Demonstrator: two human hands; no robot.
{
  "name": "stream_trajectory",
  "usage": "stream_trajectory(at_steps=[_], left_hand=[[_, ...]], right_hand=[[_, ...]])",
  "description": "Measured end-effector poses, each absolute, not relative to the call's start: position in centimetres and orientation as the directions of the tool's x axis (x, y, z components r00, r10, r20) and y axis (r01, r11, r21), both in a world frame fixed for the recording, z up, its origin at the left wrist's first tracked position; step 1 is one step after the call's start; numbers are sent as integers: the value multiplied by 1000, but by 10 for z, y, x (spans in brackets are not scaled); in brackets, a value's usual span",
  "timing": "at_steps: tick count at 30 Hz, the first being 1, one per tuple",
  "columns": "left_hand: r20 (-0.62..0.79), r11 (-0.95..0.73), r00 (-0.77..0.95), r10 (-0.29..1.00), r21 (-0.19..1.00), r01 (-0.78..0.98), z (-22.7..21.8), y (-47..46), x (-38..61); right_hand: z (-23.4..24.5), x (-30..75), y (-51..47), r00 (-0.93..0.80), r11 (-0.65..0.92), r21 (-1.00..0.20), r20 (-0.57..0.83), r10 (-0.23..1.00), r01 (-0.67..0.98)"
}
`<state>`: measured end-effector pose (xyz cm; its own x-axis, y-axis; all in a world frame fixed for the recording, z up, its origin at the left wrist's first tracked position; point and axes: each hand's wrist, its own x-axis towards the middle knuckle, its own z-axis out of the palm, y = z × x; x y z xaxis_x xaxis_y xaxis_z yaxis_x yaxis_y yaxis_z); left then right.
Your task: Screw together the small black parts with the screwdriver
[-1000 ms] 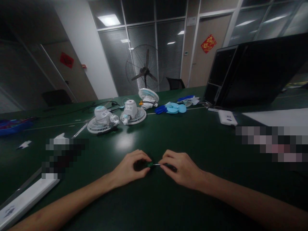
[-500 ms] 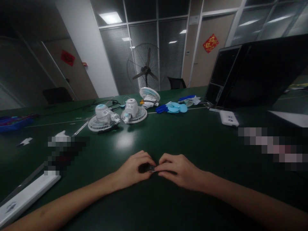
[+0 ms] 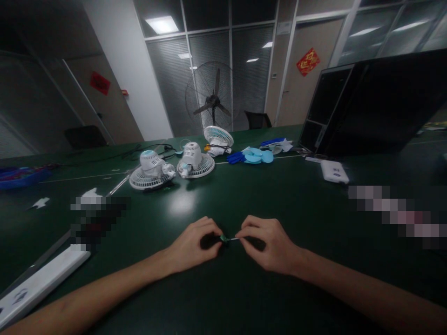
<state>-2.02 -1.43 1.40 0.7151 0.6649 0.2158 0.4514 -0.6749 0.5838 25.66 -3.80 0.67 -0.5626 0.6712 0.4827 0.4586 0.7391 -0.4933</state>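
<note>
Both my hands rest close together on the dark green table, near its front. My left hand is curled round a dark handle with a small green collar showing at its tip; it looks like a small screwdriver. A thin metal shaft runs from that collar to my right hand, whose fingertips pinch the shaft's end. What lies under the right palm is hidden.
Three small white desk fans lie at the table's middle back, with blue fan blades beside them. A white device and a large black monitor stand right. A white box lies front left. A pedestal fan stands behind.
Half a second ago my hands were pressed together over the tool. They have drawn slightly apart, and the green collar and metal shaft show between them again.
</note>
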Motion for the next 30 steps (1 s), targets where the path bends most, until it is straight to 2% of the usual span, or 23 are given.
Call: stream_trajectory(at_steps=[11,15,20,25,30], left_hand=[[206,-703,756,621,574,421,14,-15,-21],[205,-678,730,652,588,441,10,-16,-22],[201,-644,695,691,608,465,8,-14,-22],[226,-731,766,602,542,415,12,-18,-23],[148,-816,887,437,480,322,19,-25,-21]], right_hand=[[5,255,-36,-596,746,-452,452,664,489],[1,254,-34,-543,719,-462,472,695,519],[1,256,-31,-403,646,-548,506,762,532],[8,259,-29,-261,575,-658,518,814,487],[10,258,-29,-253,559,-682,503,826,472]])
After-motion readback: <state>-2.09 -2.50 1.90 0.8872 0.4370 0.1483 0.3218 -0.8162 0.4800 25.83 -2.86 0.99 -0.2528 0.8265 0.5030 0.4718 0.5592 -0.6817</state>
